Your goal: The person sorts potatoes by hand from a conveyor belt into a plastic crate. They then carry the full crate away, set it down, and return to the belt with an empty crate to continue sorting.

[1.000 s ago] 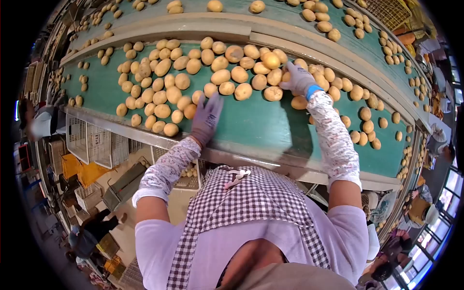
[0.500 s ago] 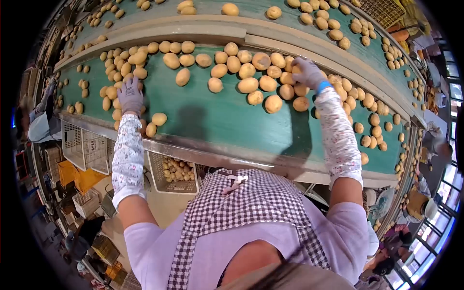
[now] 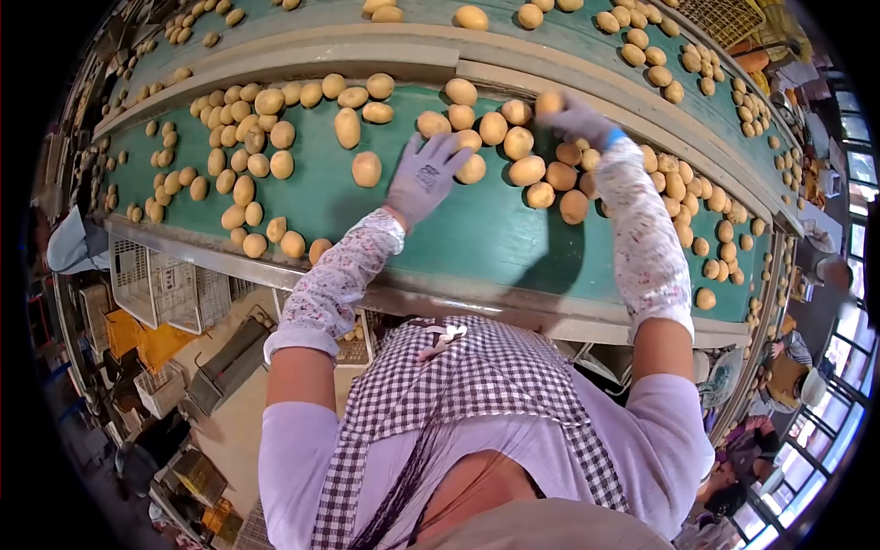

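Many yellow-brown potatoes (image 3: 527, 170) lie on a green conveyor belt (image 3: 477, 238) in front of me. My left hand (image 3: 423, 174), in a grey glove, hovers over the middle of the belt with fingers spread, holding nothing. Its fingertips almost touch a potato (image 3: 472, 169), and a lone potato (image 3: 367, 169) lies just to its left. My right hand (image 3: 577, 119), also gloved, reaches to the belt's far edge, its fingers closed around a potato (image 3: 549, 101). A dense group of potatoes lies under and beside that wrist.
A pale rail (image 3: 385, 50) separates this belt from a second green belt (image 3: 550, 32) carrying more potatoes. White plastic crates (image 3: 165, 284) and a crate of potatoes (image 3: 353, 335) stand below the near metal edge. Other people work at the left (image 3: 69, 243) and lower right (image 3: 788, 380).
My left hand swung from the potato cluster at the belt's left back to the middle and opened wide. My right hand shifted toward the far rail. The potatoes have shifted along the belt.
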